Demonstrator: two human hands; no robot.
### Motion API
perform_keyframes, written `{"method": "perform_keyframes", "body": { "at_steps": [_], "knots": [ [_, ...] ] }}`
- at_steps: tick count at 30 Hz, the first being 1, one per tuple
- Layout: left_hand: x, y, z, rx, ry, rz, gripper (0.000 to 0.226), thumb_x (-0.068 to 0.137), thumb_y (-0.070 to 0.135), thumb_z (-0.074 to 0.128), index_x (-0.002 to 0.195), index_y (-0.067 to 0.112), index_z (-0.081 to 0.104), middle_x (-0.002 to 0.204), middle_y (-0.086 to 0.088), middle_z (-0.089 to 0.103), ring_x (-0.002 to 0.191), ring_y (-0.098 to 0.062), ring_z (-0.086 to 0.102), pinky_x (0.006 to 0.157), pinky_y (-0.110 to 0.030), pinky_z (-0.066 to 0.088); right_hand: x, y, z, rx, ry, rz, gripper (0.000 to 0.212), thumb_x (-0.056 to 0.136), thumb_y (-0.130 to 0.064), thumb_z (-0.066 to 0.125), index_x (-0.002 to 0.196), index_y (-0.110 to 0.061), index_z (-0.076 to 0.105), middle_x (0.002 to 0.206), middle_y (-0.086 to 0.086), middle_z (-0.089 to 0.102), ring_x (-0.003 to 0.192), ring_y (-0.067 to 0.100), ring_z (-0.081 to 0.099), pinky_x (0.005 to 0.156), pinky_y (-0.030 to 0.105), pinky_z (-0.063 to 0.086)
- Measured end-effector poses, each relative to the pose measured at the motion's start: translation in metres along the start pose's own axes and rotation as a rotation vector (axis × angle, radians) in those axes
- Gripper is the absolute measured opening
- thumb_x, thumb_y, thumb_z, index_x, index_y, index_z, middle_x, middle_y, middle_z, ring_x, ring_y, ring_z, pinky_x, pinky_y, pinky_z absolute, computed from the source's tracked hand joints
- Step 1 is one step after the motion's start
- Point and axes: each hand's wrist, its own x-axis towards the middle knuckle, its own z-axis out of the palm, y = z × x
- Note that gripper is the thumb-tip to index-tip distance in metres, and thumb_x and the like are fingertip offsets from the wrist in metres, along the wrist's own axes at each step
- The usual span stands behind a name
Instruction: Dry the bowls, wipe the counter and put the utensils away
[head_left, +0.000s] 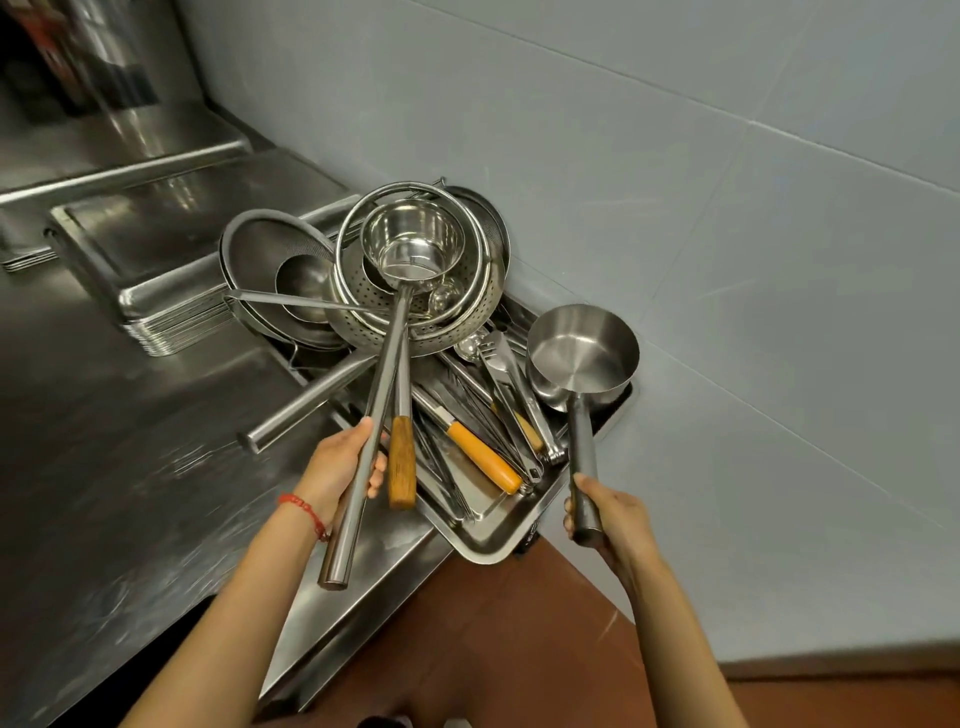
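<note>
A steel counter carries stacked trays and a utensil tray overhanging its corner, piled with a colander, strainers and wooden-handled tools. The left hand has its fingers wrapped around a long ladle resting in the colander; the right hand grips a second ladle above the tray's right end. No readable writing shows anywhere.

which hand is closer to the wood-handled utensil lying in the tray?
Left. The left hand, gripping a long ladle handle, sits right beside the wooden handle, fingertips nearly touching it. The right hand holds another ladle's handle past the tray's far edge.
</note>
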Motion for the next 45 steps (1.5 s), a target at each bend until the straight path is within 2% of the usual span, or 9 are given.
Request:
{"method": "perform_keyframes", "body": {
  "at_steps": [8,12,16,21,25,28,31,35,45],
  "knots": [
    [0.003,-0.001,-0.002,0.077,-0.015,-0.008,0.033,0.096,0.031,0.042,0.094,0.002,0.057,0.048,-0.01,0.062,0.036,-0.017,0.055,0.036,-0.023,0.049,0.004,0.015,0.022,-0.016,0.024,0.074,0.024,0.084,-0.021,0.064,0.077,0.002,0.06,0.058,0.018,0.066,0.046,0.029,0.062,0.042,0.033,0.053],
    [0.004,-0.004,-0.005,0.113,0.006,-0.025,0.029,0.095,0.031,0.046,0.095,0.005,0.058,0.053,-0.012,0.062,0.038,-0.018,0.056,0.039,-0.023,0.05,0.002,0.019,0.023,-0.21,0.093,0.007,0.029,0.084,-0.033,0.063,0.07,-0.008,0.062,0.066,0.016,0.064,0.067,0.036,0.067,0.068,0.048,0.058],
    [0.009,-0.014,-0.01,0.103,0.038,-0.069,0.023,0.094,0.028,0.049,0.086,0.008,0.056,0.052,-0.013,0.061,0.036,-0.018,0.056,0.038,-0.023,0.05,0.0,0.021,0.022,-0.28,0.109,-0.021,0.033,0.086,-0.036,0.06,0.064,-0.012,0.06,0.059,0.009,0.061,0.056,0.024,0.065,0.056,0.036,0.058],
    [0.014,-0.027,-0.017,0.119,0.047,-0.118,0.021,0.094,0.028,0.047,0.086,0.009,0.052,0.067,-0.021,0.061,0.041,-0.02,0.061,0.043,-0.027,0.055,-0.001,0.02,0.026,-0.49,0.188,-0.148,0.042,0.09,-0.037,0.053,0.054,-0.016,0.048,0.051,0.003,0.05,0.048,0.016,0.049,0.047,0.026,0.041],
    [0.012,-0.029,-0.021,0.118,0.02,-0.12,0.023,0.094,0.029,0.046,0.087,0.008,0.054,0.073,-0.019,0.064,0.055,-0.025,0.063,0.056,-0.033,0.056,-0.006,0.017,0.03,-0.585,0.251,-0.25,0.024,0.09,-0.03,0.054,0.079,-0.011,0.064,0.067,0.005,0.058,0.055,0.019,0.052,0.047,0.027,0.039],
    [0.009,-0.027,-0.022,0.366,0.103,0.027,0.025,0.093,0.029,0.048,0.097,0.007,0.06,0.085,-0.011,0.065,0.076,-0.024,0.058,0.069,-0.028,0.047,-0.01,0.014,0.031,-0.696,0.295,-0.33,0.039,0.09,-0.03,0.053,0.121,-0.005,0.057,0.11,0.016,0.061,0.076,0.017,0.053,0.061,0.025,0.038],
    [0.004,-0.019,-0.025,0.662,0.239,0.27,0.034,0.092,0.027,0.052,0.117,0.006,0.057,0.112,-0.013,0.063,0.102,-0.027,0.057,0.087,-0.031,0.04,-0.015,0.002,0.035,-0.728,0.269,-0.436,0.039,0.09,-0.03,0.053,0.121,-0.007,0.056,0.119,0.016,0.058,0.1,0.024,0.056,0.075,0.028,0.041],
    [0.0,-0.002,-0.026,0.966,0.237,0.602,0.036,0.091,0.021,0.053,0.122,0.003,0.054,0.128,-0.018,0.053,0.12,-0.033,0.045,0.101,-0.045,0.036,-0.023,-0.021,0.045,-0.771,0.257,-0.586,0.039,0.091,-0.03,0.053,0.123,-0.009,0.053,0.121,0.013,0.058,0.11,0.027,0.054,0.084,0.033,0.042],
    [-0.015,-0.009,-0.029,1.272,0.148,0.613,0.045,0.094,0.031,0.044,0.135,0.011,0.042,0.142,-0.011,0.041,0.134,-0.026,0.03,0.107,-0.044,0.025,-0.041,-0.029,0.065,-0.984,0.216,-0.706,0.042,0.092,-0.035,0.048,0.13,-0.016,0.048,0.134,0.004,0.05,0.124,0.02,0.044,0.095,0.04,0.044]
  ]
}}
